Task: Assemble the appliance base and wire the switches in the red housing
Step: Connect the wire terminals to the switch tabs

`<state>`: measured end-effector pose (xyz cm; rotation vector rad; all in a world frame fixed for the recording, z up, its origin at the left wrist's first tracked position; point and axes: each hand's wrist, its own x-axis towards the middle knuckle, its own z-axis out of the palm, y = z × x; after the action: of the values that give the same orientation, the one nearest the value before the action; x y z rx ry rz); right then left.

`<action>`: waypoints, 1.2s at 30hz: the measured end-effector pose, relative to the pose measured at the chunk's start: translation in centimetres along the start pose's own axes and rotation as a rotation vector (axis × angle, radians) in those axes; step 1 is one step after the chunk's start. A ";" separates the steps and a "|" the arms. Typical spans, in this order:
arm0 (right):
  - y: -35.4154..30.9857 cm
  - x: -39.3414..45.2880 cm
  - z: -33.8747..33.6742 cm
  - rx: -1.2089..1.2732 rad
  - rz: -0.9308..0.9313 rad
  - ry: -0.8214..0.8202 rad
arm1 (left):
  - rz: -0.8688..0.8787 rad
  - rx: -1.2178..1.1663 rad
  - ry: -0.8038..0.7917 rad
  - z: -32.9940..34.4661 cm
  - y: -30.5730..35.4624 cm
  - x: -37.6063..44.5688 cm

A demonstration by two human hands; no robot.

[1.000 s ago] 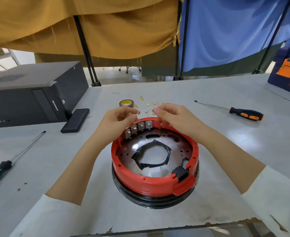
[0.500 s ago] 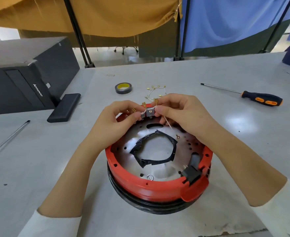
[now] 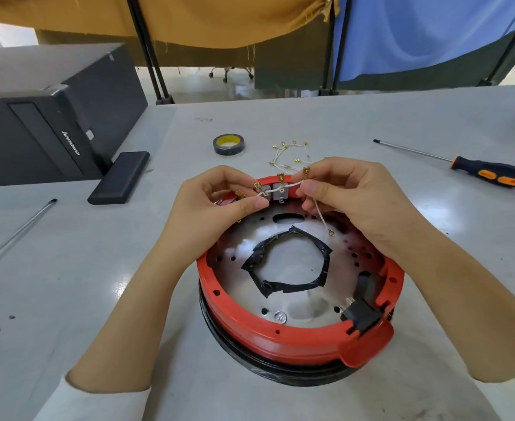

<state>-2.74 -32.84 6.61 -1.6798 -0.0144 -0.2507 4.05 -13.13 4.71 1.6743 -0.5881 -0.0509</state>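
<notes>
Starting nearest the viewer, the red housing sits on a black base ring on the grey table, its tab and a black connector block at the near right rim. Inside lies a metal plate with a ragged loop of black tape round its centre hole; that tape looks loosely laid, and a dragged wire end could catch on it and lift it.

At the far rim, the left hand pinches one end of a thin white wire between thumb and fingertips, right beside the grey switches mounted there. The right hand pinches the same wire further along, fingers curled round it, with the free tail and its ring terminal dangling over the plate. The brass spade terminals are small (and stand up untidily above the switches), so the likeliest fault is pushing one onto the wrong tab, or seating it only halfway so it slips off later. Tugging the wire taut between both hands might also bend a switch tab or pull the crimp loose. The hanging ring end could snag in a plate hole.

Beyond the housing lie spare wires with terminals, a tape roll, an orange-handled screwdriver to the right and a black computer case to the left; a careless sweep of a forearm could scatter the spares.
</notes>
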 end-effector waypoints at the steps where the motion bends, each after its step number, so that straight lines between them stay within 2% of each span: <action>1: 0.0 0.0 0.0 0.003 -0.001 0.001 | 0.002 -0.004 0.003 0.0 0.0 0.0; 8: 0.1 0.2 -0.1 -0.022 0.004 -0.005 | 0.015 0.043 -0.029 -0.2 0.1 0.0; 11: 0.1 0.8 -0.4 0.000 0.091 0.005 | 0.032 0.043 -0.054 -0.4 0.4 0.0; 13: -0.2 1.1 -0.7 0.016 0.204 -0.074 | 0.019 0.035 -0.007 -0.7 0.3 0.4; 15: -0.6 1.3 -0.6 -0.036 0.313 -0.210 | -0.070 0.062 0.014 -1.0 0.0 1.2; 19: -1.0 1.6 0.0 -0.232 0.438 -0.332 | -0.272 0.127 -0.154 -0.4 -0.6 2.6; 22: -0.5 2.1 0.6 -0.322 0.506 -0.301 | -0.306 0.140 -0.199 0.0 -0.6 2.7; 28: 0.4 2.8 1.4 -0.282 0.583 -0.222 | -0.332 0.157 -0.115 0.6 -0.5 1.7; 36: 1.2 3.0 2.3 -0.245 0.571 -0.226 | -0.362 0.279 -0.136 -0.1 -0.1 3.0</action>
<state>0.77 -31.12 5.67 -1.8712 0.3344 0.3809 6.67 -14.24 5.53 2.0458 -0.3984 -0.3605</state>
